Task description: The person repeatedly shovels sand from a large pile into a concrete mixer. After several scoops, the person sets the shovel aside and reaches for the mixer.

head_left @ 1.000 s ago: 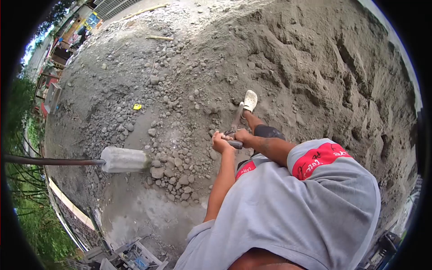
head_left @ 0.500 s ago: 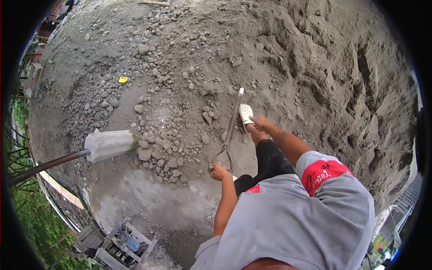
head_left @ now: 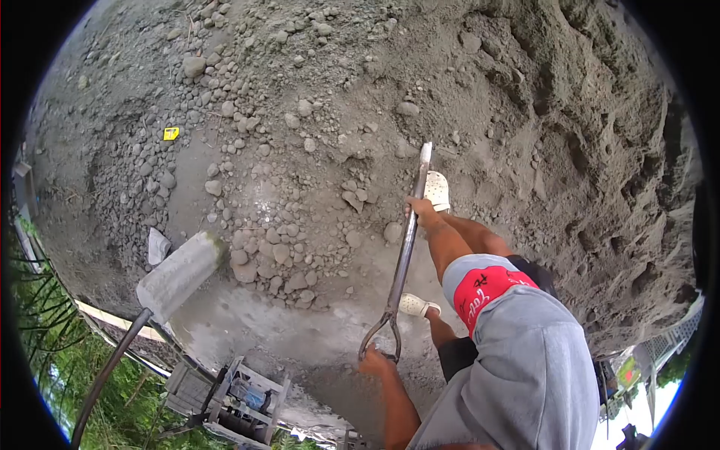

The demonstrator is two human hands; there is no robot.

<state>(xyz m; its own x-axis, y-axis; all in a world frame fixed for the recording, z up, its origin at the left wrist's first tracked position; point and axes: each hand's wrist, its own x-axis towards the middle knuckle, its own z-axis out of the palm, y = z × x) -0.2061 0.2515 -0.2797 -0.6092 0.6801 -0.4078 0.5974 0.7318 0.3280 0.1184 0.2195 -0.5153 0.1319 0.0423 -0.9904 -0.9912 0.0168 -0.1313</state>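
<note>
A shovel (head_left: pixel 406 259) with a metal shaft and a forked, D-shaped handle runs from near my body out to the soil. Its far end meets the grey dirt, and the blade cannot be made out there. My left hand (head_left: pixel 377 364) is closed round the grip at the handle end. Farther along, my right hand (head_left: pixel 421 208) wraps the shaft close to the lower end. Just beyond that hand a cream clog (head_left: pixel 436 190) stands beside the shaft, and the other clog (head_left: pixel 417 305) is to the right of the handle's fork.
A steep bank of loose soil (head_left: pixel 600 165) rises on the right. Rounded stones (head_left: pixel 274 259) lie heaped left of the shovel. A concrete-ended post (head_left: pixel 180 277), a yellow object (head_left: pixel 171 133) and a wooden frame structure (head_left: pixel 244 401) are farther left.
My right hand, earlier apart from the shaft near my leg, now grips it. The handle end has moved away from my body's front, and the whole view has shifted.
</note>
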